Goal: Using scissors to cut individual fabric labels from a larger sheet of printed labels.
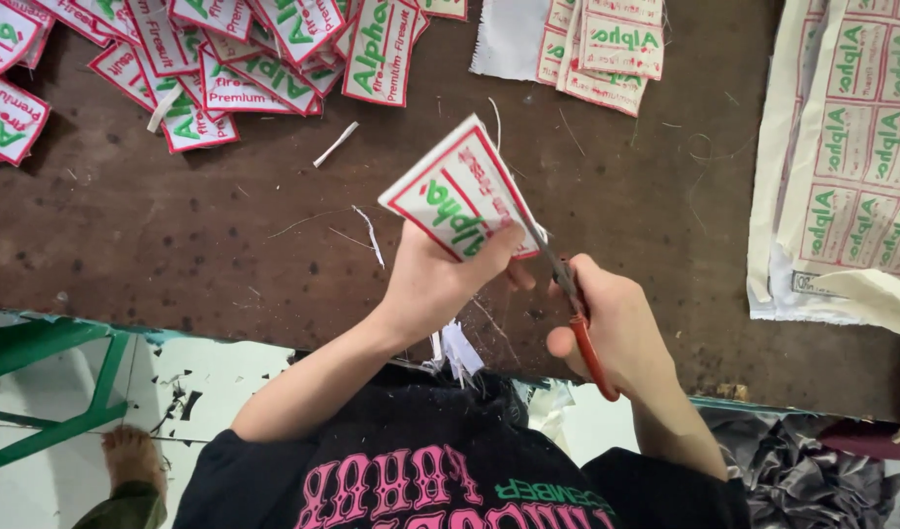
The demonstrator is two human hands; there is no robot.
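A black shirt (421, 470) with pink lettering fills the bottom middle of the frame, nearest the camera, and both bare forearms reach up from it over the edge of the dark brown worktop (176, 225). The left hand (435, 284) is clamped on a white label (460, 191) with a red border and green print, thumb over its lower corner, holding it tilted above the worktop at the centre of the frame. The right hand (616, 328), just beside it, is closed around the orange handles of scissors (568, 294), whose blades meet the label's right edge. A pile of cut labels (205, 59) lies at upper left, a small stack (607, 49) at top centre, and an uncut sheet (852, 157) at right.
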